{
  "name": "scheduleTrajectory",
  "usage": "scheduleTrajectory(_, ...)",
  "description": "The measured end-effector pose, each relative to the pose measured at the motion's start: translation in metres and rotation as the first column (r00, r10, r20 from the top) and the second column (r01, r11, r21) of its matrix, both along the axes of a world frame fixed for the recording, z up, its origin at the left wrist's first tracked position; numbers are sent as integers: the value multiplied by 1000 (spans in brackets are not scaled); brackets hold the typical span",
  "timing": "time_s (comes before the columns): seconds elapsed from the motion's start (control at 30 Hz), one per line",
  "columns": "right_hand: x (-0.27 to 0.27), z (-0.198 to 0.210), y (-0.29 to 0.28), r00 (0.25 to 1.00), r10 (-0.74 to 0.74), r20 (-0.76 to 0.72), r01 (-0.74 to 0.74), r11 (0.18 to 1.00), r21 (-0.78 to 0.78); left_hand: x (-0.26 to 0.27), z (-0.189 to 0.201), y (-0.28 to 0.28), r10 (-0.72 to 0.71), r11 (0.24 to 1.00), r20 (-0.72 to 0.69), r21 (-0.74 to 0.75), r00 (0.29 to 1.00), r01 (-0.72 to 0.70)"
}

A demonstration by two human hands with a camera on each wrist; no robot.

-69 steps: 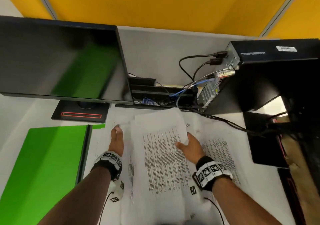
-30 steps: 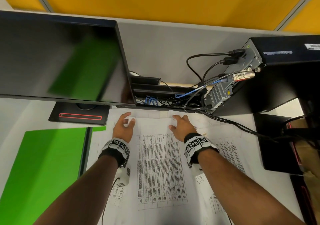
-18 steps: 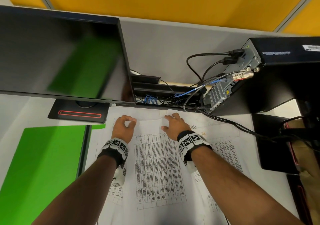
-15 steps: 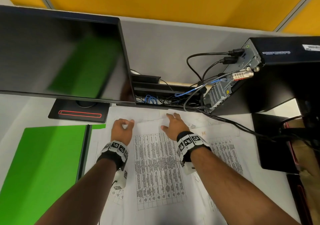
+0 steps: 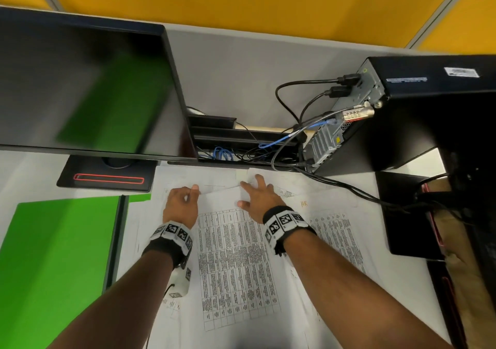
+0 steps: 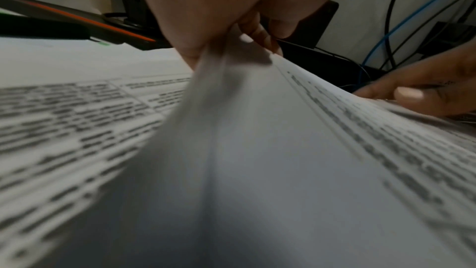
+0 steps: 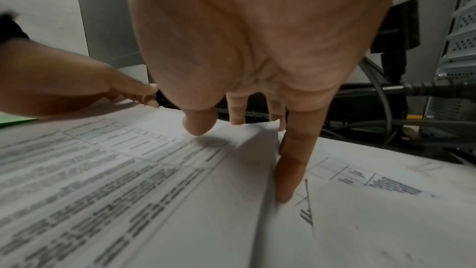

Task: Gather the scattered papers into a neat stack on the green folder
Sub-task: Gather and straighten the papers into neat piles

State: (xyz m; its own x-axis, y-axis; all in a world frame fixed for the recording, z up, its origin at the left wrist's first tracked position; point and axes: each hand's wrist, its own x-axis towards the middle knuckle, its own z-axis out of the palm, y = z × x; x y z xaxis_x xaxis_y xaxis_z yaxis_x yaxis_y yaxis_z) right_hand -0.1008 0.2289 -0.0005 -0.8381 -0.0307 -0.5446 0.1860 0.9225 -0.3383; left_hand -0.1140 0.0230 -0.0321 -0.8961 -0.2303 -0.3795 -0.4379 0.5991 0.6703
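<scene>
Several printed sheets [image 5: 233, 257] lie overlapped on the white desk, right of the green folder [image 5: 53, 262]. My left hand [image 5: 182, 201] pinches the far left corner of the top sheet [image 6: 257, 129] and lifts it off the sheets beneath. My right hand [image 5: 257, 195] lies flat with spread straight fingers [image 7: 291, 166] on the far right corner of the same sheet [image 7: 128, 170]. More sheets [image 5: 338, 230] stick out to the right under my right arm.
A black monitor [image 5: 86, 88] on its stand [image 5: 107, 179] is just beyond the papers. A black computer tower [image 5: 402, 117] with cables [image 5: 335, 182] stands at the right. A black box [image 5: 405, 214] sits at the desk's right edge.
Both hands moved from mid-sheet to the far edge of the papers. The left hand's fingers closed on the top sheet's corner and raised it; the right hand stays flat.
</scene>
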Motion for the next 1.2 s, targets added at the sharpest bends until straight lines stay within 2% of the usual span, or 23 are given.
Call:
scheduleTrajectory(0.13, 0, -4, 0, 1000, -12, -25, 12, 1000, -12, 13, -3, -3, 143, 972, -87, 200, 986, -124)
scheduleTrajectory(0.2, 6, -6, 9, 999, -26, -35, 22, 996, -88, 24, -5, -6, 213, 949, -31, 246, 977, -199)
scheduleTrajectory(0.3, 25, -8, 38, 981, -181, -65, 161, 958, -238, 37, -12, -12, 260, 911, 44, 321, 965, -260)
scheduleTrajectory(0.33, 34, -9, 51, 968, -233, -88, 209, 952, -222, 40, -14, -14, 266, 903, 58, 334, 962, -270)
scheduleTrajectory(0.4, 53, -10, 80, 931, -327, -164, 312, 943, -111, 42, -11, -15, 238, 931, 67, 270, 969, -247)
scheduleTrajectory(0.5, 80, -12, 118, 839, -496, -226, 516, 856, 39, 41, -1, -12, 180, 964, 75, 185, 981, -191)
scheduleTrajectory(0.57, 94, -13, 136, 780, -601, -173, 624, 769, 141, 41, 1, -11, 175, 965, 81, 185, 981, -187)
scheduleTrajectory(0.67, 110, -16, 151, 662, -746, -70, 745, 644, 177, 44, 0, -9, 186, 959, 86, 200, 979, -200)
scheduleTrajectory(0.77, 119, -20, 163, 612, -788, -62, 784, 596, 173, 51, 3, -6, 187, 956, 83, 215, 979, -201)
scheduleTrajectory(0.9, 121, -20, 173, 588, -807, -62, 799, 566, 205, 63, 8, -7, 173, 952, 107, 237, 979, -194)
scheduleTrajectory(1.03, 124, -19, 177, 582, -810, -73, 807, 563, 178, 76, 13, -7, 96, 969, 56, 224, 994, -106)
scheduleTrajectory(1.2, 130, -17, 183, 670, -739, -70, 735, 647, 202, 81, 21, -6, 75, 970, -6, 234, 997, -71)
